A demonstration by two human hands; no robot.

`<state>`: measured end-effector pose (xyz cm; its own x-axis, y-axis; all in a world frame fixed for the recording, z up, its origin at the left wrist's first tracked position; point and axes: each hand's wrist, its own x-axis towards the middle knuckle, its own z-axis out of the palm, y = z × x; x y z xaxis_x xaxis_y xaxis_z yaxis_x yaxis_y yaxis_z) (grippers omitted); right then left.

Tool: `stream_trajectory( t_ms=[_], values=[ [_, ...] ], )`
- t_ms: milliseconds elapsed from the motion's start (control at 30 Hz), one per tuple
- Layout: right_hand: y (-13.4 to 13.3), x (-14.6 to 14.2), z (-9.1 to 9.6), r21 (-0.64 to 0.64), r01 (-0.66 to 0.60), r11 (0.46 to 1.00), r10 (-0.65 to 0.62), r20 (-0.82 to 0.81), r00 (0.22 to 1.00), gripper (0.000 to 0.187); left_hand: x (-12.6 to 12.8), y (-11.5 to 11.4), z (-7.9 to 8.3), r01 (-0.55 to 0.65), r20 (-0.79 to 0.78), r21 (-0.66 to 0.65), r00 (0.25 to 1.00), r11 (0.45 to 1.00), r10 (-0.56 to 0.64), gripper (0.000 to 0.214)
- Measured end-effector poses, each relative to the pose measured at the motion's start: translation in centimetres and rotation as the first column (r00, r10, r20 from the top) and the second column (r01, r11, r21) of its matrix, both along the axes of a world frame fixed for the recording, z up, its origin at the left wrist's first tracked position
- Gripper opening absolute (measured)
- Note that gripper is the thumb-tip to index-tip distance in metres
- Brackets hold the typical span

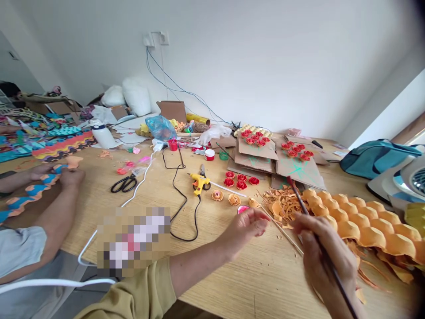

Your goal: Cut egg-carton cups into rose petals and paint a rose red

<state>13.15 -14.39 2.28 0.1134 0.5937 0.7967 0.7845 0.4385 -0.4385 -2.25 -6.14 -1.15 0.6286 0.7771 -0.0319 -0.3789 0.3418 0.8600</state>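
My right hand is closed around a thin dark paintbrush with a red-stained tip pointing up and away. My left hand hovers over the table with its fingers loosely bent and nothing visible in them. Just beyond it is a small round pot of pink-red paint, partly covered by the hand. Close by lie an unpainted orange flower and an orange petal cup. Behind them sit several red painted flowers. A thin wooden stick lies between my hands.
An orange egg tray and orange scraps lie at right. Stacked cardboard bears more red flowers. A yellow glue gun, its black cord and black scissors are left of centre. At far left, another person's hands hold a painted strip.
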Motion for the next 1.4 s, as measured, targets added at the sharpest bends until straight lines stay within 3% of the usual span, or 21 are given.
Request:
stream_trajectory(
  t_ms=[67, 100, 200, 300, 400, 567, 767, 833, 967, 1067, 1167, 1400],
  values=[
    [1.7, 0.7, 0.7, 0.036, 0.09, 0.995, -0.087, -0.06, 0.994, 0.024, -1.6, 1.6, -0.2, -0.115, -0.104, 0.229, 0.984, 0.967, 0.142, 0.034],
    [2.6, 1.2, 0.9, 0.043, 0.143, 0.989, -0.138, -0.107, 0.985, 0.025, -2.5, 2.4, -0.4, -0.162, -0.147, 0.345, 0.964, 0.925, 0.223, 0.037],
    [5.7, 3.1, 0.2, 0.092, 0.225, 0.97, -0.189, -0.295, 0.937, 0.02, -4.8, 4.7, -1.9, -0.275, -0.187, 0.607, 0.862, 0.746, 0.471, 0.028],
    [7.8, 4.7, -1.6, 0.143, 0.263, 0.954, -0.187, -0.402, 0.897, 0.022, -6.1, 5.9, -4.0, -0.222, -0.234, 0.736, 0.803, 0.639, 0.549, 0.022],
    [8.2, 5.1, -3.7, 0.077, 0.241, 0.967, -0.19, -0.41, 0.892, 0.024, -6.5, 5.9, -5.5, -0.033, -0.32, 0.821, 0.8, 0.569, 0.507, 0.033],
    [7.4, 5.1, -5.9, -0.13, 0.181, 0.975, -0.202, -0.174, 0.964, 0.024, -6.2, 5.2, -6.0, 0.198, -0.411, 0.872, 0.792, 0.447, 0.451, 0.079],
    [7.6, 6.3, -7.2, -0.278, 0.221, 0.935, -0.172, 0.19, 0.967, 0.025, -5.3, 5.2, -5.4, 0.308, -0.439, 0.892, 0.763, 0.33, 0.475, 0.102],
    [7.8, 6.5, -7.8, -0.325, 0.226, 0.918, -0.138, 0.271, 0.953, 0.024, -5.0, 5.7, -5.0, 0.327, -0.437, 0.896, 0.766, 0.299, 0.472, 0.097],
    [8.4, 6.7, -9.0, -0.357, 0.249, 0.9, -0.127, 0.332, 0.935, 0.023, -4.7, 7.8, -4.2, 0.356, -0.437, 0.899, 0.709, 0.253, 0.554, 0.056],
    [8.7, 7.0, -9.6, -0.316, 0.246, 0.916, -0.129, 0.348, 0.928, 0.021, -4.5, 9.9, -3.9, 0.488, -0.479, 0.852, 0.574, 0.192, 0.664, 0.053],
    [8.7, 7.4, -9.8, -0.279, 0.235, 0.931, -0.135, 0.335, 0.932, 0.02, -4.1, 11.1, -4.0, 0.624, -0.53, 0.766, 0.481, 0.152, 0.698, 0.052],
    [8.6, 7.9, -9.7, -0.248, 0.23, 0.941, -0.137, 0.34, 0.93, 0.023, -3.3, 11.5, -5.1, 0.69, -0.502, 0.718, 0.427, 0.087, 0.752, 0.029]
  ],
)
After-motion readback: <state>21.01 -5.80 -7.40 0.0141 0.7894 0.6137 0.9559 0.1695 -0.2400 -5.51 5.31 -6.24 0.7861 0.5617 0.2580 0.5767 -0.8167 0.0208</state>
